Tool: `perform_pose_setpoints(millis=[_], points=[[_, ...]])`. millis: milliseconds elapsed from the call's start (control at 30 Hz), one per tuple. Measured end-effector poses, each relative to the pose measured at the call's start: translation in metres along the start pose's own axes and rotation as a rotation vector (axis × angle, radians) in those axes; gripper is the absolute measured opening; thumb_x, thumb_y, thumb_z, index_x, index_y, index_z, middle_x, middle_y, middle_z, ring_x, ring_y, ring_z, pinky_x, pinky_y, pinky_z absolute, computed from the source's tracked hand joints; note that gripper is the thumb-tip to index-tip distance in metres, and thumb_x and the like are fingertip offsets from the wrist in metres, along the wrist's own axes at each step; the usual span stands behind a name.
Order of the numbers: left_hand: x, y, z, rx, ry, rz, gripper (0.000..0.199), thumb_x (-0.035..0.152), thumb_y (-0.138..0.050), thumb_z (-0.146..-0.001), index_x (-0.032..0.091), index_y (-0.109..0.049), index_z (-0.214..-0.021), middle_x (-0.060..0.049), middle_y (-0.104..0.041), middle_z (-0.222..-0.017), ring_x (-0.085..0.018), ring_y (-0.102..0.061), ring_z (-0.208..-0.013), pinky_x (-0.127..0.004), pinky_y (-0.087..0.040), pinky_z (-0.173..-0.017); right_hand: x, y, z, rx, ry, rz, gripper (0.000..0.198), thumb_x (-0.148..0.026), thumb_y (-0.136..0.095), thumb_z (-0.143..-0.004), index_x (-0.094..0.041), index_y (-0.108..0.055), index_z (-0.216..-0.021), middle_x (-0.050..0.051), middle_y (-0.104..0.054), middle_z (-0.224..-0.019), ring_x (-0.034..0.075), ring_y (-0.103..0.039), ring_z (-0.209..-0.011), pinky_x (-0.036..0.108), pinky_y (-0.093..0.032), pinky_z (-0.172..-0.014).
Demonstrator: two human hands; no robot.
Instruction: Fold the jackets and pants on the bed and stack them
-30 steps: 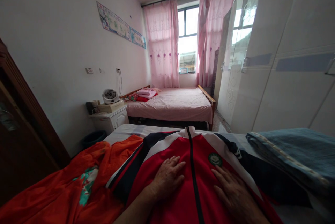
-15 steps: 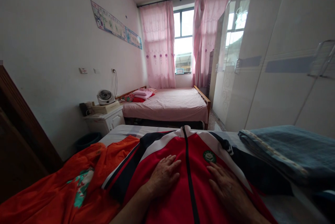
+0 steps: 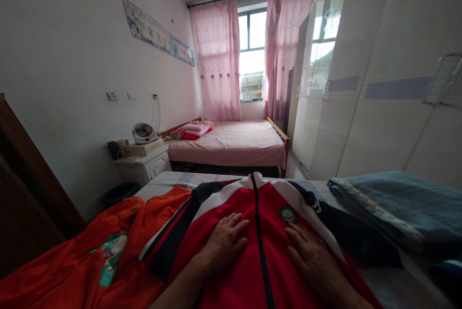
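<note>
A red, white and navy zip-up jacket lies spread out, front side up, on a bed with a pale sheet. Its black zip runs down the middle, closed as far as I can see, and a round green badge is on the chest. My left hand rests flat on the red cloth left of the zip, fingers stretched out. On the other side of the zip, my right hand lies flat just below the badge, its fingers apart. Neither hand grips the cloth. The jacket's lower edge is out of view.
Orange clothing with a green patterned patch lies left of the jacket. Folded blue fabric sits at the right. Beyond are a pink-covered bed, a white cabinet bearing a fan, and a tall wardrobe.
The view has shifted very slightly. Both hands stay flat in the same places on the jacket, and the clothes have not visibly moved.
</note>
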State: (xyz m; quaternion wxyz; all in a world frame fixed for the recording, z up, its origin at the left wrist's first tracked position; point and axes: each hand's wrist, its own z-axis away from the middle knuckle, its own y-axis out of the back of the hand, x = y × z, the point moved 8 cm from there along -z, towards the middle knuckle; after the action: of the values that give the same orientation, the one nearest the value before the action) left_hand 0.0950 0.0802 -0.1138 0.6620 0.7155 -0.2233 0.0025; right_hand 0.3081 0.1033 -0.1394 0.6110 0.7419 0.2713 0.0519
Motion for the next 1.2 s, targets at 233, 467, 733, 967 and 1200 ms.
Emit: perform_pose_setpoints(millis=[233, 467, 733, 967, 1200], points=[[-0.0004, -0.0010, -0.0006, 0.003, -0.012, -0.011, 0.051, 0.031, -0.050, -0.086, 0.027, -0.044, -0.136, -0.007, -0.037, -0.147, -0.024, -0.032, -0.136, -0.043, -0.026, -0.112, -0.0009, -0.0001, -0.0007, -0.023, 0.005, 0.015, 0.047, -0.037, -0.036, -0.090, -0.020, -0.053, -0.130, 0.004, -0.042, -0.142, 0.022, -0.036, -0.132, 0.042, -0.030, -0.110], [0.0024, 0.0017, 0.0005, -0.016, 0.007, 0.006, 0.051, 0.031, -0.050, -0.086, 0.024, -0.045, -0.136, -0.008, -0.037, -0.147, -0.024, -0.031, -0.136, -0.042, -0.025, -0.112, 0.0001, -0.0029, -0.0009, -0.003, 0.027, 0.019, 0.048, -0.038, -0.036, -0.090, -0.020, -0.052, -0.132, 0.005, -0.042, -0.142, 0.022, -0.036, -0.132, 0.043, -0.030, -0.111], [0.0016, 0.0038, 0.0008, -0.011, 0.006, 0.024, 0.051, 0.033, -0.050, -0.086, 0.024, -0.045, -0.136, -0.009, -0.037, -0.147, -0.025, -0.032, -0.136, -0.042, -0.025, -0.112, 0.0003, -0.0013, -0.0018, 0.033, 0.050, 0.015, 0.046, -0.038, -0.038, -0.090, -0.022, -0.053, -0.130, 0.005, -0.042, -0.142, 0.023, -0.037, -0.132, 0.042, -0.033, -0.109], [0.0009, 0.0013, 0.0004, 0.001, -0.007, 0.015, 0.051, 0.033, -0.050, -0.086, 0.024, -0.045, -0.136, -0.009, -0.037, -0.146, -0.025, -0.032, -0.135, -0.042, -0.026, -0.112, 0.0000, -0.0004, -0.0003, 0.014, 0.037, 0.020, 0.047, -0.038, -0.038, -0.090, -0.020, -0.053, -0.130, 0.006, -0.044, -0.141, 0.024, -0.038, -0.131, 0.045, -0.032, -0.109], [-0.0001, 0.0014, -0.0002, 0.008, -0.013, 0.007, 0.051, 0.032, -0.050, -0.086, 0.024, -0.045, -0.136, -0.009, -0.037, -0.146, -0.026, -0.032, -0.135, -0.043, -0.026, -0.112, -0.0016, 0.0016, -0.0006, 0.020, 0.033, 0.003, 0.046, -0.037, -0.039, -0.089, -0.020, -0.054, -0.129, 0.006, -0.046, -0.139, 0.024, -0.039, -0.130, 0.045, -0.032, -0.109]])
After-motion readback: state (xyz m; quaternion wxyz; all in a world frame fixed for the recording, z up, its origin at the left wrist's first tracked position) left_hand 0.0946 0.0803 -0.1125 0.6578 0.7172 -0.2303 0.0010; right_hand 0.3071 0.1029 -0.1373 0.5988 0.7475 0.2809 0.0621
